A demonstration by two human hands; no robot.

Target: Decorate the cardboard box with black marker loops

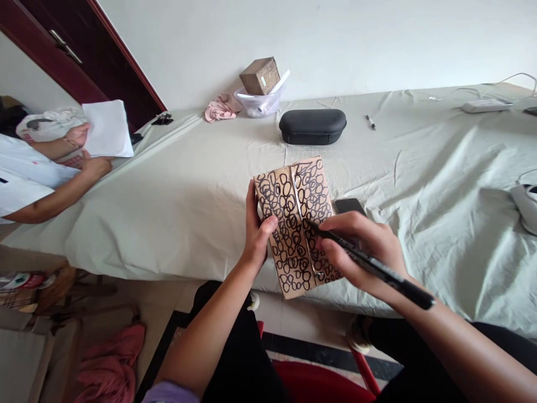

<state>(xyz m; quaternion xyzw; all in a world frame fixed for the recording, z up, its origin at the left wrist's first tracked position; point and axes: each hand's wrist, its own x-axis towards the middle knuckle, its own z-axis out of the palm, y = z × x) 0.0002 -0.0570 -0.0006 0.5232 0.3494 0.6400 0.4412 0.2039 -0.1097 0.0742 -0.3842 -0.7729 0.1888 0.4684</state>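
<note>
Two hands engaged: my left hand (255,238) grasps the doodled kraft card (289,246), my right hand (361,246) pinches a black marker (377,270). Brace card, light strokes.

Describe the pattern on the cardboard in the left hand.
Overlapping black loops on brown cardboard, best in the head view.

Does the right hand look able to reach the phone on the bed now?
Probably yes: the phone lies just beyond the right hand, nothing between them, but that hand is holding a black marker.
</note>
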